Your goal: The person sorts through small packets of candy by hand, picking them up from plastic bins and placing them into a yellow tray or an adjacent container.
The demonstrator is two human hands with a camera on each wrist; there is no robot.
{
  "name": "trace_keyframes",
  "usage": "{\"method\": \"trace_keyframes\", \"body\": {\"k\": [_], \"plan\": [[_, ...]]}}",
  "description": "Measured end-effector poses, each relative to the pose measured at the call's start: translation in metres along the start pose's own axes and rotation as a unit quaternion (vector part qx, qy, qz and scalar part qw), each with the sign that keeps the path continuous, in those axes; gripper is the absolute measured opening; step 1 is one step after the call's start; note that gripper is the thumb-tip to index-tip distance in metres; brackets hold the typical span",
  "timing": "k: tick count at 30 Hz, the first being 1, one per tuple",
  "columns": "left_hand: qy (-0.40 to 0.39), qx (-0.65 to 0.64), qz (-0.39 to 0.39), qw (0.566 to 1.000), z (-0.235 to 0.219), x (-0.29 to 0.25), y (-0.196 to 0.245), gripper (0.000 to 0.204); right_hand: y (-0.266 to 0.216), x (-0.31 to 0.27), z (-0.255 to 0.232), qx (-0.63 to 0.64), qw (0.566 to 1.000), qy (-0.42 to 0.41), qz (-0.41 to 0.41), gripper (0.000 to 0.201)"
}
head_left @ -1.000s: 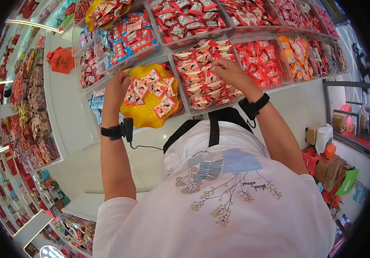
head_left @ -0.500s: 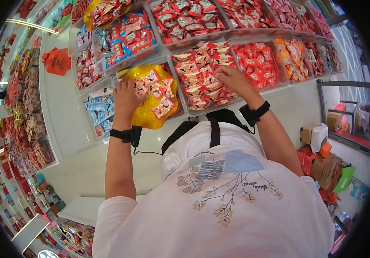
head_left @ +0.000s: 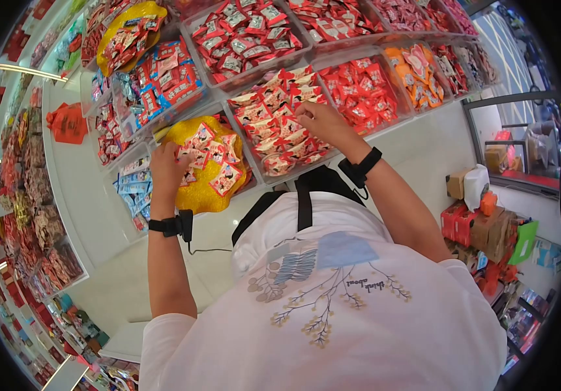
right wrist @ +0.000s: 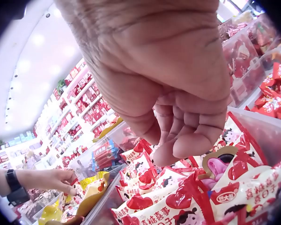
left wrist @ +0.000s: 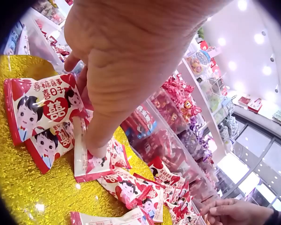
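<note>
My left hand (head_left: pixel 168 166) is over the left part of a wavy-edged golden plate (head_left: pixel 205 195), which carries several red-and-cream candy packets (left wrist: pixel 47 103). Its thumb and fingers pinch one candy packet (left wrist: pixel 86 164) among the others, the far side of the grip being hidden behind the hand. My right hand (head_left: pixel 323 124) hovers over a clear bin (head_left: pixel 274 179) full of the same kind of packets. With fingers loosely curled and nothing between them, it is close above the packets (right wrist: pixel 164 206); a pink-and-black piece (right wrist: pixel 218 166) lies among them.
Bins of red candies (head_left: pixel 362 91), orange packets (head_left: pixel 417 75) and blue sticks (head_left: pixel 135 189) adjoin. Behind them are more bins, and another golden plate (head_left: pixel 107 49) with candies. A red bag (head_left: pixel 67 122) lies on the white counter at left. Cardboard boxes (head_left: pixel 489 231) stand at right.
My left hand has come from the plate's left edge, opened its fingers and lowered onto the packets, pinching one. The right hand stays over its bin. The head view has shifted slightly.
</note>
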State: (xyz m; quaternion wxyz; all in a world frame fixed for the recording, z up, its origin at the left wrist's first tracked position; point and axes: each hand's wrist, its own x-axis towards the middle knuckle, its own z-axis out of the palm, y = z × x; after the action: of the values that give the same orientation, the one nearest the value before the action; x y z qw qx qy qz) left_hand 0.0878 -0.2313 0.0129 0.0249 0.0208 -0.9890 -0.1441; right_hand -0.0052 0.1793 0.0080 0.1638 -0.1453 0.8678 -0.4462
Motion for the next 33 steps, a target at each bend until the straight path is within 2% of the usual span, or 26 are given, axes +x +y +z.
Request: {"method": "trace_keyframes", "body": {"k": [1,4,7,10,13,16,19,22,25,29,33], "plan": [[-0.018,-0.020,-0.014,1.000,-0.002,0.002,-0.003,0.036,0.001,0.004,0.002,-0.004,1.000,0.005,-0.011,0.018],[-0.008,-0.132,-0.029,0.991,-0.013,-0.001,-0.009,0.029,-0.002,0.015,0.007,-0.019,0.999,0.024,-0.043,0.019],[0.049,-0.199,-0.018,0.979,-0.028,-0.006,-0.008,0.022,-0.003,0.025,0.010,-0.054,0.995,0.041,-0.072,0.020],[0.004,-0.344,-0.149,0.927,-0.051,-0.002,0.015,0.019,0.010,0.038,0.018,-0.103,0.989,0.046,-0.095,0.021],[-0.031,-0.433,-0.156,0.887,-0.059,0.008,0.045,0.016,0.014,0.047,0.023,-0.138,0.986,0.033,-0.082,0.021],[-0.065,-0.454,-0.139,0.877,-0.048,0.022,0.078,0.014,0.006,0.048,0.023,-0.162,0.985,0.030,-0.058,0.019],[-0.064,-0.489,-0.111,0.863,-0.031,0.040,0.115,0.011,0.005,0.050,0.024,-0.190,0.979,0.039,-0.056,0.014],[-0.082,-0.517,-0.089,0.848,-0.008,0.061,0.136,0.010,0.007,0.051,0.024,-0.202,0.976,0.052,-0.059,0.012],[-0.077,-0.497,-0.079,0.861,0.016,0.078,0.153,0.011,0.006,0.050,0.023,-0.207,0.975,0.055,-0.052,0.012],[-0.056,-0.414,-0.027,0.908,0.049,0.094,0.163,0.010,0.015,0.047,0.026,-0.186,0.976,0.089,-0.071,0.011],[-0.054,-0.396,0.005,0.917,0.057,0.100,0.174,0.009,0.014,0.044,0.023,-0.188,0.977,0.080,-0.054,0.010]]}}
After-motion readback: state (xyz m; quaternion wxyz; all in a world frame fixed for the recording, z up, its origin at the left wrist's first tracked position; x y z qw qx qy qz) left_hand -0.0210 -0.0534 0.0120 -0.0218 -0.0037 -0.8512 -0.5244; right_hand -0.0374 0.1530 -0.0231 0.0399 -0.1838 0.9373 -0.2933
